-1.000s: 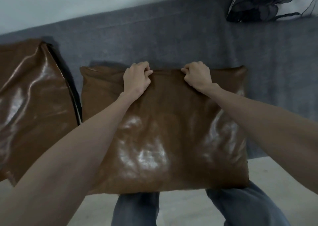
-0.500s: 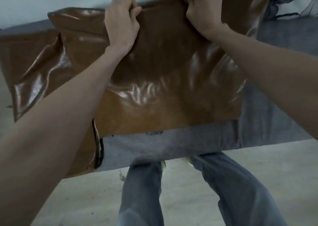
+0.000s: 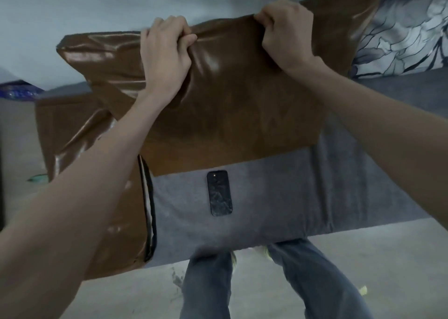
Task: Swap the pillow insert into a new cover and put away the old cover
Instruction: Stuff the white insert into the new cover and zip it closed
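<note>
A shiny brown leather-look pillow (image 3: 230, 115) hangs in the air above the grey sofa seat (image 3: 278, 197). My left hand (image 3: 167, 59) grips its top edge left of centre, and my right hand (image 3: 286, 34) grips the same edge further right. The pillow tilts, with its right corner higher. A second brown cover (image 3: 116, 216) lies flat on the sofa at the left, its dark zip opening (image 3: 150, 209) facing right; my left forearm hides part of it.
A black phone (image 3: 219, 192) lies on the sofa seat just below the lifted pillow. A dark floral cushion (image 3: 407, 32) leans at the back right. My legs in jeans (image 3: 206, 289) stand on the pale floor at the sofa's front edge.
Both hands have lifted the brown pillow off the sofa seat and up toward the wall. The phone that lay under it has come into full view.
</note>
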A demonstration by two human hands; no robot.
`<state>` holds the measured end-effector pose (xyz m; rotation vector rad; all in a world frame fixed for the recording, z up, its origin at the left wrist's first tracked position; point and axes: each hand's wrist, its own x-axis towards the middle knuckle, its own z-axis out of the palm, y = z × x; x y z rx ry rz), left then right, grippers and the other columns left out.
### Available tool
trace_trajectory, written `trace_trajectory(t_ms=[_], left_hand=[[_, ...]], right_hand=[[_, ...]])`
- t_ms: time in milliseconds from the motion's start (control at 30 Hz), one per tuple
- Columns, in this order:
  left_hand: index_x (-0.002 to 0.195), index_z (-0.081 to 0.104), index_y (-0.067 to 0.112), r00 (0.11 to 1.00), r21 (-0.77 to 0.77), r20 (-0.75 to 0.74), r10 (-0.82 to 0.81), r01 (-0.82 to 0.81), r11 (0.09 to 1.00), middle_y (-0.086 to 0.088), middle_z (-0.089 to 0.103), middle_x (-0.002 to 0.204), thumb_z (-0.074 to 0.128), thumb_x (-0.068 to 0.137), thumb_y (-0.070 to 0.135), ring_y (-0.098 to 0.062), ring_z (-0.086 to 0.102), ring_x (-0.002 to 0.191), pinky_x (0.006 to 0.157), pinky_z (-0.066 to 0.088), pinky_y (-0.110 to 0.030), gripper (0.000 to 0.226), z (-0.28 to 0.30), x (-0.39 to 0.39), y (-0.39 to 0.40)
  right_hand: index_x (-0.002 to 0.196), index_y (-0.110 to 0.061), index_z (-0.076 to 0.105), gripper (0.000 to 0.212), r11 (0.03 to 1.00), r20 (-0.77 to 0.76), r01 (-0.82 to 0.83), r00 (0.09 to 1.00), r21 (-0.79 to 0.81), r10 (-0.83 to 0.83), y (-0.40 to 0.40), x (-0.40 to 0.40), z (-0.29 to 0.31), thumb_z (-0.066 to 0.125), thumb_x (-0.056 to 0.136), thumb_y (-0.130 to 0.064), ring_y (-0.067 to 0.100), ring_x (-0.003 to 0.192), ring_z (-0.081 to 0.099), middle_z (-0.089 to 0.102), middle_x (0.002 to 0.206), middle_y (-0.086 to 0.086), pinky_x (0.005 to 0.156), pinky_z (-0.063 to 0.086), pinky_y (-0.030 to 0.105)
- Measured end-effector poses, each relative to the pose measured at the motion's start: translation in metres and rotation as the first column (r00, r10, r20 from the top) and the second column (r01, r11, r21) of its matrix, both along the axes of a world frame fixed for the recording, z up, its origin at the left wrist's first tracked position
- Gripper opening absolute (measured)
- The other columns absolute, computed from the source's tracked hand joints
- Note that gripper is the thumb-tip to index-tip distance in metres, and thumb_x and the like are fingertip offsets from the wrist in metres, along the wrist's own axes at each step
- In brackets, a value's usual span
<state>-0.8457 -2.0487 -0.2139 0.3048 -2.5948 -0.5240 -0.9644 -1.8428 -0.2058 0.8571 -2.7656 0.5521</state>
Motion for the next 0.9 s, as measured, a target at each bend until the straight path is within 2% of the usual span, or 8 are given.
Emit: trace_trajectory(t_ms=[200,333,400,500,600,733,833,900], left_hand=[[0.083,0.058,0.013,0.991,-0.209,0.046,-0.127,0.134,0.969,-0.003,0.058,0.085,0.049,0.099,0.023,-0.025,0.056,0.092,0.101,0.033,-0.035,0.021,0.037,0.041,0.016],[0.082,0.058,0.010,0.967,-0.226,0.169,-0.189,0.225,0.948,-0.012,0.058,0.110,0.058,0.091,0.020,-0.036,0.050,0.116,0.109,0.030,-0.051,0.014,0.040,0.041,0.011],[0.084,0.056,0.011,0.930,-0.137,0.254,-0.265,0.306,0.942,-0.012,0.053,0.118,0.066,0.087,0.023,-0.036,0.050,0.116,0.110,0.027,-0.058,0.016,0.048,0.032,0.001],[0.117,0.047,0.019,0.786,0.066,0.494,-0.372,0.393,0.917,-0.012,0.036,0.143,0.080,0.074,0.040,-0.040,0.050,0.116,0.099,0.041,-0.050,0.057,0.056,0.024,-0.004],[0.143,0.014,0.035,0.711,-0.040,0.663,-0.232,0.344,0.938,-0.014,0.014,0.158,0.083,0.052,0.064,-0.044,0.034,0.132,0.104,0.037,-0.055,0.118,0.057,0.021,-0.008],[0.152,-0.001,0.027,0.654,-0.187,0.754,-0.064,0.307,0.933,-0.018,0.032,0.150,0.074,0.053,0.077,-0.038,0.024,0.142,0.117,0.006,-0.056,0.133,0.036,0.046,-0.020],[0.147,0.026,0.020,0.654,-0.092,0.754,-0.063,0.200,0.976,-0.012,0.059,0.127,0.076,0.072,0.052,-0.035,0.055,0.117,0.104,0.041,-0.046,0.096,0.023,0.046,-0.009],[0.129,0.048,0.021,0.726,-0.147,0.688,-0.026,0.175,0.974,-0.010,0.068,0.106,0.075,0.075,0.041,-0.036,0.063,0.096,0.081,0.052,-0.042,0.064,0.029,0.037,-0.008]], right_hand=[[0.074,0.000,0.066,0.030,0.972,-0.130,-0.213,0.971,-0.098,0.200,0.028,0.033,0.040,0.047,0.094,-0.013,0.030,0.080,0.062,0.067,0.078,0.012,0.059,0.046,0.040],[0.087,-0.007,0.064,0.028,0.952,-0.046,-0.263,0.961,0.156,0.273,0.030,0.027,0.047,0.056,0.090,-0.033,0.033,0.118,0.049,0.060,0.114,0.013,0.107,0.030,0.044],[0.112,-0.013,0.054,0.055,0.946,0.050,-0.260,0.966,0.195,0.255,0.027,0.012,0.057,0.066,0.075,-0.053,0.033,0.137,0.030,0.037,0.143,0.014,0.116,0.009,0.053],[0.149,-0.020,0.008,0.118,0.854,0.325,-0.354,0.916,0.381,0.234,0.024,0.004,0.064,0.076,0.061,-0.060,0.034,0.144,0.018,0.018,0.155,0.016,0.115,0.005,0.060],[0.151,-0.016,-0.006,0.131,0.731,0.318,-0.354,0.928,0.583,0.196,0.021,0.013,0.060,0.076,0.060,-0.064,0.036,0.135,0.030,0.034,0.145,0.019,0.113,0.017,0.059],[0.142,-0.011,0.031,0.105,0.690,0.252,-0.357,0.934,0.629,0.253,0.032,0.026,0.045,0.069,0.062,-0.068,0.036,0.132,0.031,0.040,0.134,0.020,0.114,0.013,0.057],[0.116,-0.009,0.048,0.056,0.759,0.294,-0.387,0.918,0.523,0.266,0.026,0.031,0.034,0.066,0.077,-0.044,0.031,0.114,0.053,0.060,0.111,0.014,0.115,0.021,0.046],[0.090,-0.010,0.046,0.027,0.820,0.262,-0.360,0.928,0.445,0.265,0.019,0.031,0.038,0.063,0.079,-0.028,0.035,0.086,0.061,0.064,0.084,0.014,0.086,0.042,0.041]])
